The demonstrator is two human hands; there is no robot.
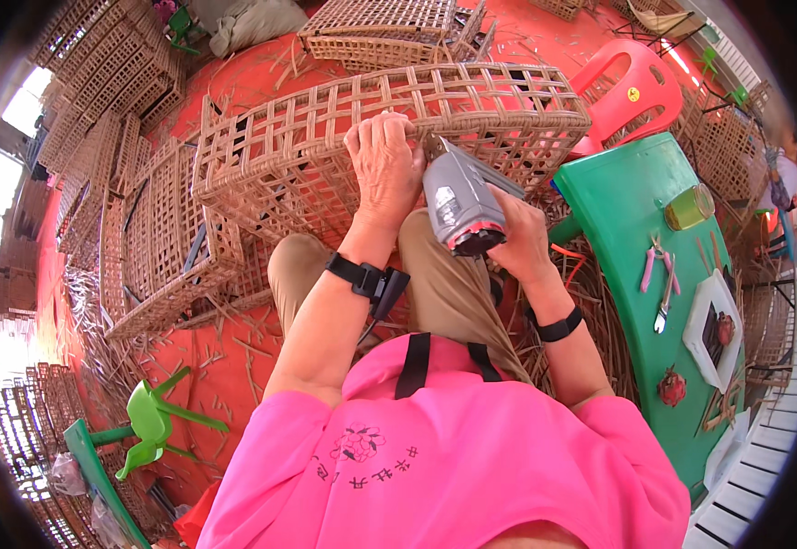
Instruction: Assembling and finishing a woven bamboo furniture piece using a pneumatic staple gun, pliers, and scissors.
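Observation:
A long woven wicker panel [275, 128] with an open grid weave lies across in front of my knees. My left hand [384, 169] is closed over its near rim, the fingers hooked over the edge. In my right hand [525, 233] I grip a grey nail gun [458, 197] with a red-and-black rear end. Its nose is at the panel's near rim, just right of my left hand; whether it touches is hard to tell. My right fingers are partly hidden behind the tool's body.
A green table [613, 197] at my right bears pink-handled pliers [647, 270], a wrench [666, 293], a glass jar [688, 209] and a white tray [699, 334]. Beyond stands a red plastic chair [632, 87]. More wicker panels [156, 229] lean left; strips litter the red floor [206, 366].

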